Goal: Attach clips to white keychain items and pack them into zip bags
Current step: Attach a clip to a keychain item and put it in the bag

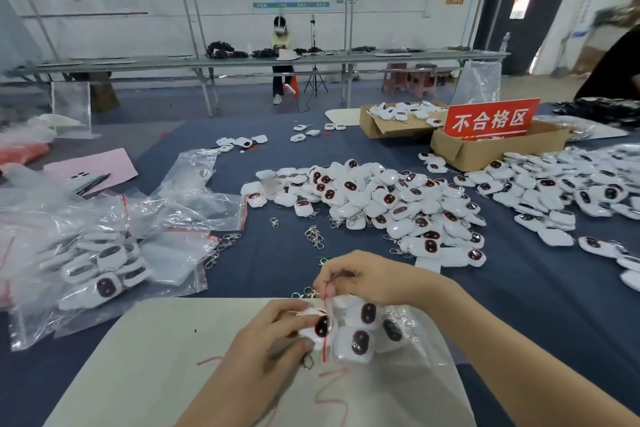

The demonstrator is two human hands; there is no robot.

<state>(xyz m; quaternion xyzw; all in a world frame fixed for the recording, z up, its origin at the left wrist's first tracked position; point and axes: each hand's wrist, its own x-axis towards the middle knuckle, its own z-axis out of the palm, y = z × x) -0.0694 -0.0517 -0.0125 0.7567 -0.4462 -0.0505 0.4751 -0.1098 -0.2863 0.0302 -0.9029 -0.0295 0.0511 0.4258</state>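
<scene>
Fingers of your right hand (363, 279) pinch the clear red-zipped plastic bag (412, 326) open; your left hand (273, 333) grips a white plastic keychain (320, 326), ready to feed in.

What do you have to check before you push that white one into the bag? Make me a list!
1. The left hand grips the white keychain: ok.
2. Clip fastened on it: cannot tell; a ring hangs under that hand.
3. The right hand pinches the bag at its mouth: ok.
4. Mouth open wide enough: cannot tell.
5. The other keychains sit well inside the bag: ok.
</scene>
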